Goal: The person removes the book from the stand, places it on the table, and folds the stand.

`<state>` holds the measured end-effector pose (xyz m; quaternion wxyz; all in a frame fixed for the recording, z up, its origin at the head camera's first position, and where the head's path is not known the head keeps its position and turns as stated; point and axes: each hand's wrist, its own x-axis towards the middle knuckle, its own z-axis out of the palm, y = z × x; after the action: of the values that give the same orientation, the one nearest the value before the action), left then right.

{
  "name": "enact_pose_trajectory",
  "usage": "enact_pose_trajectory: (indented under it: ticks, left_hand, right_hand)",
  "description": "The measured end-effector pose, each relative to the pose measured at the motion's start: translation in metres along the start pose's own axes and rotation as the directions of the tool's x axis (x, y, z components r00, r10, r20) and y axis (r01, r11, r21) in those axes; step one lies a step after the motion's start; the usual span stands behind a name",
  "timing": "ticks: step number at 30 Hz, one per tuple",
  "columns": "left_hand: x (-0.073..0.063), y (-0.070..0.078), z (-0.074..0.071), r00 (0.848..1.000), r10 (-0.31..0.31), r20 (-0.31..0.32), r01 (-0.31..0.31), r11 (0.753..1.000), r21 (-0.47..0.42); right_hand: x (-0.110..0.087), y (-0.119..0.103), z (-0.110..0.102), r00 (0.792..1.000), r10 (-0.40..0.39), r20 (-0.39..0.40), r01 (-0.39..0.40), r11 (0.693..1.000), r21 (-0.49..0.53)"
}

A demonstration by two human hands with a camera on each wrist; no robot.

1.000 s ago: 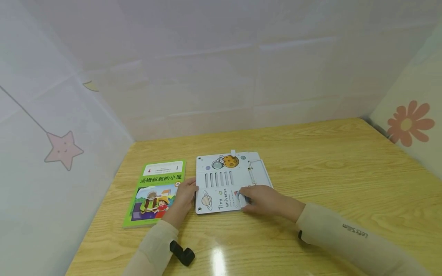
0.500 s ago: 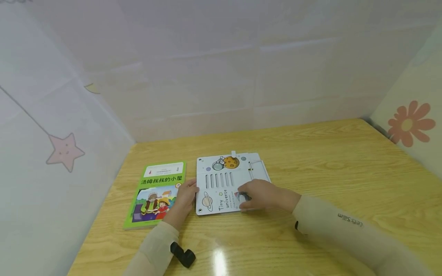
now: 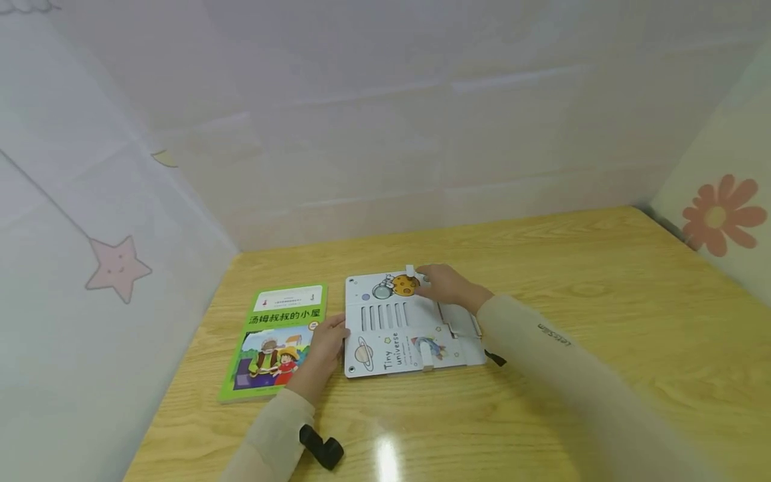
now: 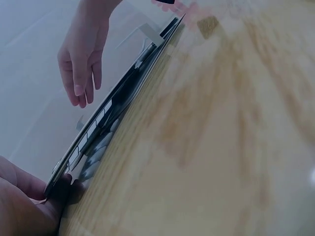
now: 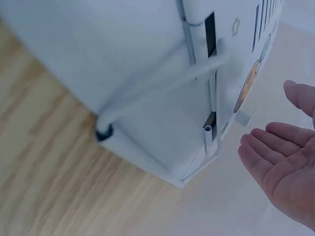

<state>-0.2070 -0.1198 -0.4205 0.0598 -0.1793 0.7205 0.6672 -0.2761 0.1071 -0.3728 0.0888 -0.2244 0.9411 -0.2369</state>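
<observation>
A white folding book stand (image 3: 379,341), printed with an astronaut, planets and "Tiny universe", lies flat on the table. My left hand (image 3: 328,338) holds its left edge; in the left wrist view the thumb (image 4: 29,186) is above the panel and the fingers are beneath. Over the stand's far right part is my right hand (image 3: 448,284), close by the small white page clip (image 3: 410,270) at the far edge. Its fingers look relaxed and hold nothing in the right wrist view. A second page clip (image 3: 426,355) stands at the near edge. The wire support (image 5: 162,81) lies along the back panel.
A green-covered picture book (image 3: 283,318) lies left of the stand, partly behind my left forearm. The wooden table (image 3: 578,268) extends to the right. Pale printed wall sheets (image 3: 361,147) stand at the back and sides.
My right hand has let go of the near page clip and moved to the stand's far edge, by the other clip. My left hand keeps its hold on the left edge.
</observation>
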Motion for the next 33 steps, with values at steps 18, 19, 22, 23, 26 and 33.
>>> enact_pose_trajectory:
  ticks: [18, 19, 22, 23, 26, 33]
  left_hand:
    - [0.000, 0.001, 0.000, 1.000, -0.012, 0.002, 0.012, 1.000, -0.017]
    - [0.000, 0.001, 0.000, 1.000, -0.012, 0.005, 0.012, 1.000, -0.017]
    - [0.001, 0.002, 0.000, 1.000, -0.014, 0.007, 0.014, 1.000, -0.020]
    - [0.001, 0.002, 0.000, 1.000, -0.014, 0.008, 0.014, 1.000, -0.019]
    - [0.001, 0.003, 0.001, 1.000, -0.020, 0.006, 0.020, 1.000, -0.020]
    - [-0.001, 0.004, 0.003, 1.000, -0.013, 0.015, 0.013, 1.000, -0.026]
  right_hand:
    - [0.036, 0.001, 0.018, 0.981, 0.181, -0.076, -0.175, 0.981, 0.086]
    - [0.037, 0.001, 0.018, 0.979, 0.187, -0.076, -0.181, 0.980, 0.082]
    - [0.037, 0.002, 0.017, 0.975, 0.205, -0.084, -0.200, 0.977, 0.070]
    - [0.036, 0.002, 0.017, 0.975, 0.205, -0.092, -0.200, 0.978, 0.062]
    - [0.035, 0.002, 0.017, 0.971, 0.212, -0.111, -0.207, 0.977, 0.050]
    - [0.034, 0.003, 0.016, 0.964, 0.238, -0.115, -0.234, 0.971, 0.048]
